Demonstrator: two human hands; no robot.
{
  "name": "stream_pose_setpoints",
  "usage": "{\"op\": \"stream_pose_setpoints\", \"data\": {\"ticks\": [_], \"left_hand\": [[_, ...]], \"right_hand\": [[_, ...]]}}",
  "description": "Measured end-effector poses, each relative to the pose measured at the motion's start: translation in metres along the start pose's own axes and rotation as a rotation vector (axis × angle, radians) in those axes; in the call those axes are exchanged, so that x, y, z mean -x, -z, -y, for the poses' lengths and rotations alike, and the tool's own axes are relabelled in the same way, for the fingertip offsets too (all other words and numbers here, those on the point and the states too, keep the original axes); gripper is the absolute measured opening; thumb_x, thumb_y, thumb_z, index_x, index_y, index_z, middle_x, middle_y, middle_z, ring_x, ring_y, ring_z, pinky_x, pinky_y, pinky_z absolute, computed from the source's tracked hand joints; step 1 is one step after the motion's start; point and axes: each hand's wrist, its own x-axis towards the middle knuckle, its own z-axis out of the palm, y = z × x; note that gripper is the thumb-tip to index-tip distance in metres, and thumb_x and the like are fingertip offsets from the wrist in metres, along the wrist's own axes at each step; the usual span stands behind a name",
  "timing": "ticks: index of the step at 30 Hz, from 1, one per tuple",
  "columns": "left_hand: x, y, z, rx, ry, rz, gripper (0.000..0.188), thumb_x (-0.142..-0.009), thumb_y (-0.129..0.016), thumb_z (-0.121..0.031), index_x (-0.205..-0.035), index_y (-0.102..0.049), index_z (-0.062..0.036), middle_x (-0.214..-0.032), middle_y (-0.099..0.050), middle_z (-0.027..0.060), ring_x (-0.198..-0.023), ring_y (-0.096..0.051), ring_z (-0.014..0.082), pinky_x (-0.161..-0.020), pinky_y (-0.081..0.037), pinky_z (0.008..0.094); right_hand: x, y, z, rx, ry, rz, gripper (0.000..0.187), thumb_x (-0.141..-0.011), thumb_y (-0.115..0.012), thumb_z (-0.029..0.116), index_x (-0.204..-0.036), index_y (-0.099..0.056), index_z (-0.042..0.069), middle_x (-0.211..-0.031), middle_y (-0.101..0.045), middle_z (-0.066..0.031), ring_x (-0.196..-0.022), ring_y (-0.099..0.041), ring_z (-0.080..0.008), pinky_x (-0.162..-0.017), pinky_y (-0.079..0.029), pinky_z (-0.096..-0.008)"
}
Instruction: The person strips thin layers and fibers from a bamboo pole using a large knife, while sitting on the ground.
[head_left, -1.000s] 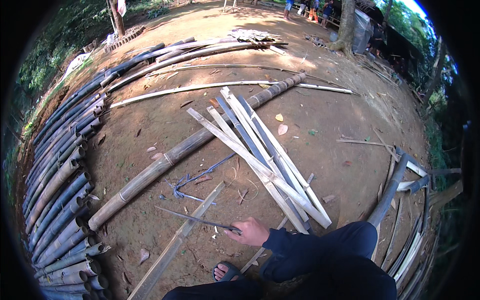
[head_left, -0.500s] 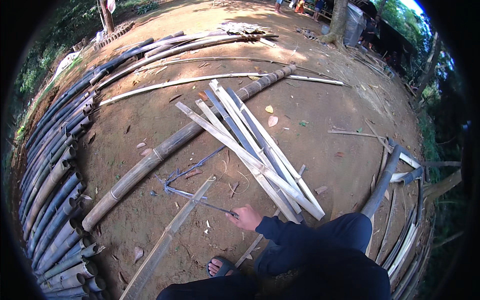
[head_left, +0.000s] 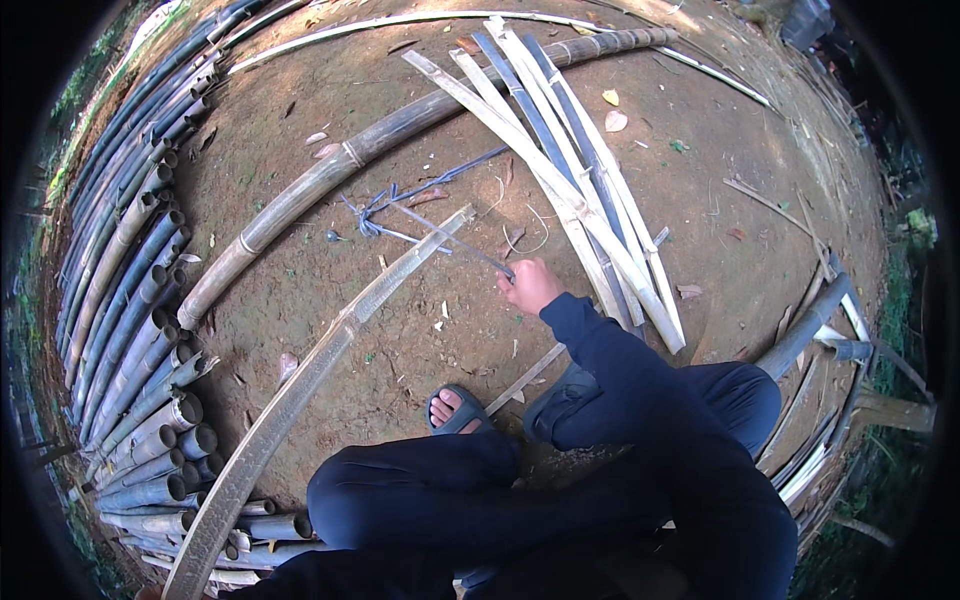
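My right hand (head_left: 530, 285) is closed round the dark handle of a long, thin-bladed knife (head_left: 480, 255), its blade pointing away to the left. In the picture the blade crosses the far end of a long split bamboo strip (head_left: 345, 325); I cannot tell whether they touch. The strip runs down to the lower left edge, where a sliver of my left hand (head_left: 148, 593) shows at it, most fingers out of view. Beyond the knife, a tangle of blue cord (head_left: 370, 215) lies on the soil.
A thick bamboo pole (head_left: 300, 205) lies across the ground, with several split bamboo slats (head_left: 570, 165) resting over it. Cut bamboo poles (head_left: 130, 290) are stacked along the left. A dark bamboo piece (head_left: 805, 325) and more strips lie at right. My sandalled foot (head_left: 455, 410) is near the middle.
The view has tilted down, so the ground things sit higher and my legs show more. My right hand still holds the knife by the strip's far end.
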Motion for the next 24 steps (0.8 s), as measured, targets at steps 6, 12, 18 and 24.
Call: {"op": "stream_pose_setpoints", "data": {"ticks": [6, 12, 18, 24], "left_hand": [[0.002, 0.003, 0.005, -0.023, 0.005, -0.034, 0.059, -0.096, -0.026, -0.071, -0.076, -0.035, -0.0161, -0.057, -0.020, -0.0058, -0.039, -0.018, 0.0055, -0.034, -0.020, 0.0220], [0.001, 0.001, 0.006, -0.113, 0.005, -0.105, 0.060, -0.097, -0.026, -0.070, -0.074, -0.035, -0.0151, -0.055, -0.016, -0.0062, -0.039, -0.017, 0.0057, -0.033, -0.019, 0.0224], [0.001, 0.008, 0.001, -0.113, -0.012, -0.071, 0.059, -0.096, -0.029, -0.071, -0.077, -0.036, -0.0157, -0.056, -0.018, -0.0060, -0.039, -0.017, 0.0061, -0.033, -0.019, 0.0226], [0.002, 0.006, 0.002, -0.170, 0.003, -0.158, 0.060, -0.095, -0.031, -0.073, -0.076, -0.037, -0.0163, -0.057, -0.019, -0.0060, -0.039, -0.017, 0.0065, -0.034, -0.019, 0.0224]], "right_hand": [[-0.027, -0.012, -0.060, 0.109, -0.119, 0.006, 0.030, -0.085, -0.069, 0.024, -0.083, -0.069, -0.006, -0.076, -0.067, -0.0272, -0.079, -0.069, -0.0415, -0.074, -0.056, -0.0478], [-0.020, -0.033, -0.072, 0.042, -0.099, -0.030, 0.028, -0.083, -0.070, 0.023, -0.082, -0.069, -0.005, -0.076, -0.067, -0.0272, -0.078, -0.069, -0.0425, -0.074, -0.056, -0.0472], [-0.023, -0.022, -0.037, 0.009, -0.016, -0.011, 0.029, -0.082, -0.071, 0.023, -0.087, -0.070, -0.005, -0.081, -0.068, -0.0267, -0.081, -0.069, -0.0409, -0.076, -0.056, -0.0460], [-0.052, -0.018, -0.062, 0.119, -0.229, 0.002, 0.028, -0.081, -0.072, 0.026, -0.088, -0.072, -0.001, -0.088, -0.070, -0.0252, -0.088, -0.069, -0.0425, -0.082, -0.057, -0.0465]]}}
